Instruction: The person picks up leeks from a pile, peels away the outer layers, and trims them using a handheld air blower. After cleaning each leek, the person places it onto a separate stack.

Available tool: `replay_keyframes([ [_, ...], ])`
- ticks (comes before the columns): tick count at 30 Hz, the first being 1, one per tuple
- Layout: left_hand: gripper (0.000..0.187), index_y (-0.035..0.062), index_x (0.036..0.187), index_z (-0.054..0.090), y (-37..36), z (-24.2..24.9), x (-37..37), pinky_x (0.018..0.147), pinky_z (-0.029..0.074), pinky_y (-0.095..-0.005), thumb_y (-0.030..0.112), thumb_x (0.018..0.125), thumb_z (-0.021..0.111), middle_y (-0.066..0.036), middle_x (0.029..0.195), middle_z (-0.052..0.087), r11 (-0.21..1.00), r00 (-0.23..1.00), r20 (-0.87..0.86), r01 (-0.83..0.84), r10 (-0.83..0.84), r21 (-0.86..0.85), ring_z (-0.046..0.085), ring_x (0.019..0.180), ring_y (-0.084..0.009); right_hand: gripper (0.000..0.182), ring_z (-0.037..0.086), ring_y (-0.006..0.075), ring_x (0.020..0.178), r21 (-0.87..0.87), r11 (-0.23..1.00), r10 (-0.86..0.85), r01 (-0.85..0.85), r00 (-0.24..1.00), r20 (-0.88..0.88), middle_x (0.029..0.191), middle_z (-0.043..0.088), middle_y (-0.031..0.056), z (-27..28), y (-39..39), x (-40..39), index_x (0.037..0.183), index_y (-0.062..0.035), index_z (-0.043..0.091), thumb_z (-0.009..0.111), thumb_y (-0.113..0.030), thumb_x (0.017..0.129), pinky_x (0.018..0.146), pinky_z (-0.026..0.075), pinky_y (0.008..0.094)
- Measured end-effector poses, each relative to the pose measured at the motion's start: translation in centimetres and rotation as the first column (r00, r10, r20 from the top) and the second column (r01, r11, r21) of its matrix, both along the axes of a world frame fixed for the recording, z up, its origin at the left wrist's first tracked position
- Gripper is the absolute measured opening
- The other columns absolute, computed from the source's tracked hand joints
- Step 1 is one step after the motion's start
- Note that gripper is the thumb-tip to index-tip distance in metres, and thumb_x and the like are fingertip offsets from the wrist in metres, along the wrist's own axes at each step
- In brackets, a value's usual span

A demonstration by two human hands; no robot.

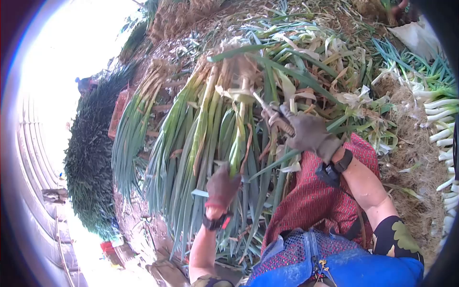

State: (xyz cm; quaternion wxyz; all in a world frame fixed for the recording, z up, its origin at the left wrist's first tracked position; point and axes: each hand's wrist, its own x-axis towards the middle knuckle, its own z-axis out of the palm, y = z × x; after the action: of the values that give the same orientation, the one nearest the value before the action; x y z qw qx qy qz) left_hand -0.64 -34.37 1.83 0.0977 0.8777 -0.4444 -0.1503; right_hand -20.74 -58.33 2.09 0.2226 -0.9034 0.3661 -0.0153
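A long green leafy stalk with a pale stem [238, 146] lies near centre. At 7 o'clock, the brown-gloved left hand [223, 184] closes around its leaves; at 3 o'clock, the grey-brown-gloved right hand [306, 132] grips a slim metal-tipped tool [279, 120]. White-stemmed green stalks [442, 115] line the far 3 o'clock edge.

We see bright daylight, strongest at the left, where the background is blown out to white and a pale haze washes over the ribbed wall [36, 148]. The ground and green stalks [191, 129] look evenly lit, with only soft shadows between the leaves. Motion blur softens the left hand [223, 185] and the root ends near the top centre. Fisheye distortion bends the edges, and dark vignetting rounds off the corners.
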Motion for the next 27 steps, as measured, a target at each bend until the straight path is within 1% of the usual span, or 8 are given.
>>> replay_keyframes([
  [5, 0.045, 0.0082, 0.113, 0.058, 10.7, 0.3, -5.9, 0.072, 0.053, -0.0502, 0.031, 0.078, 0.076, -0.020, 0.096, 0.068, 0.986, 0.986, 0.006, -0.164, 0.164, 0.030, 0.067, 0.088, -0.0415, 0.094, 0.068, 0.0394, 0.097, 0.000, 1.000, 0.000, 0.000, 0.997, 0.083, 0.106, 0.068, 0.0226, 0.9, 0.2, -1.3, 0.154, -0.0149, 0.034, 0.072, -0.035, 0.071, 0.085, 0.054, 0.0488],
  [7, 0.046, 0.0089, 0.117, 0.059, 11.9, -1.7, -6.3, 0.071, 0.053, -0.0508, 0.034, 0.081, 0.073, -0.018, 0.098, 0.066, 0.994, 0.988, 0.112, -0.109, 0.105, 0.028, 0.066, 0.087, -0.0413, 0.094, 0.068, 0.0386, 0.097, -0.042, 0.999, 0.016, -0.011, 0.992, 0.127, 0.108, 0.068, 0.0227, 0.4, 0.3, -1.6, 0.155, -0.0154, 0.032, 0.072, -0.035, 0.071, 0.086, 0.054, 0.0488],
  [11, 0.042, 0.0095, 0.117, 0.061, 6.9, -5.1, -5.2, 0.069, 0.053, -0.0502, 0.035, 0.085, 0.070, -0.016, 0.097, 0.065, 0.960, 0.963, 0.264, 0.016, 0.060, -0.278, 0.067, 0.085, -0.0396, 0.093, 0.067, 0.0389, 0.100, -0.022, 0.999, 0.030, -0.027, 0.993, 0.117, 0.112, 0.068, 0.0215, 0.3, 0.7, -1.8, 0.155, -0.0153, 0.032, 0.071, -0.035, 0.072, 0.087, 0.053, 0.0486],
  [16, 0.033, 0.0094, 0.109, 0.062, -1.8, -7.3, -1.6, 0.072, 0.055, -0.0494, 0.029, 0.084, 0.070, -0.017, 0.100, 0.067, 0.984, 0.961, 0.216, -0.154, 0.171, -0.093, 0.068, 0.088, -0.0395, 0.098, 0.064, 0.0404, 0.105, -0.019, 0.999, 0.033, -0.032, 0.997, 0.071, 0.116, 0.064, 0.0226, 0.7, 0.4, -2.3, 0.157, -0.0181, 0.028, 0.071, -0.037, 0.070, 0.089, 0.052, 0.0492],
  [20, 0.032, 0.0112, 0.108, 0.062, -2.9, -8.3, -0.6, 0.073, 0.055, -0.0499, 0.028, 0.082, 0.072, -0.018, 0.091, 0.070, 0.992, 0.962, 0.239, -0.126, 0.130, -0.032, 0.069, 0.086, -0.0392, 0.094, 0.066, 0.0382, 0.105, -0.041, 0.999, 0.031, -0.030, 0.999, 0.033, 0.114, 0.067, 0.0211, 1.6, 0.8, -2.3, 0.154, -0.0131, 0.033, 0.070, -0.036, 0.071, 0.089, 0.052, 0.0471],
  [24, 0.034, 0.0136, 0.107, 0.063, 4.8, -2.0, 0.1, 0.069, 0.054, -0.0505, 0.036, 0.082, 0.072, -0.017, 0.086, 0.071, 0.939, 0.926, 0.155, -0.338, 0.345, -0.067, 0.070, 0.083, -0.0397, 0.087, 0.065, 0.0391, 0.101, -0.104, 0.994, 0.054, -0.032, 0.975, 0.216, 0.112, 0.066, 0.0218, 0.4, 0.2, -2.7, 0.151, -0.0114, 0.040, 0.069, -0.034, 0.072, 0.086, 0.051, 0.0485],
  [26, 0.035, 0.0119, 0.105, 0.064, 14.4, 1.2, 3.8, 0.068, 0.055, -0.0503, 0.039, 0.084, 0.070, -0.016, 0.087, 0.071, 0.914, 0.842, 0.356, -0.378, 0.405, -0.145, 0.070, 0.082, -0.0402, 0.082, 0.066, 0.0392, 0.096, -0.176, 0.979, 0.140, -0.100, 0.962, 0.233, 0.111, 0.066, 0.0235, 0.8, 0.2, -2.7, 0.149, -0.0095, 0.041, 0.067, -0.029, 0.074, 0.081, 0.051, 0.0487],
  [27, 0.035, 0.0101, 0.103, 0.065, 21.0, 2.9, 6.9, 0.062, 0.054, -0.0473, 0.040, 0.085, 0.067, -0.014, 0.082, 0.070, 0.906, 0.724, 0.579, -0.418, 0.375, -0.064, 0.070, 0.076, -0.0364, 0.080, 0.066, 0.0389, 0.094, -0.122, 0.987, 0.136, -0.105, 0.950, 0.282, 0.109, 0.066, 0.0240, 1.3, 0.9, -2.6, 0.148, -0.0086, 0.042, 0.066, -0.028, 0.075, 0.079, 0.051, 0.0487],
])
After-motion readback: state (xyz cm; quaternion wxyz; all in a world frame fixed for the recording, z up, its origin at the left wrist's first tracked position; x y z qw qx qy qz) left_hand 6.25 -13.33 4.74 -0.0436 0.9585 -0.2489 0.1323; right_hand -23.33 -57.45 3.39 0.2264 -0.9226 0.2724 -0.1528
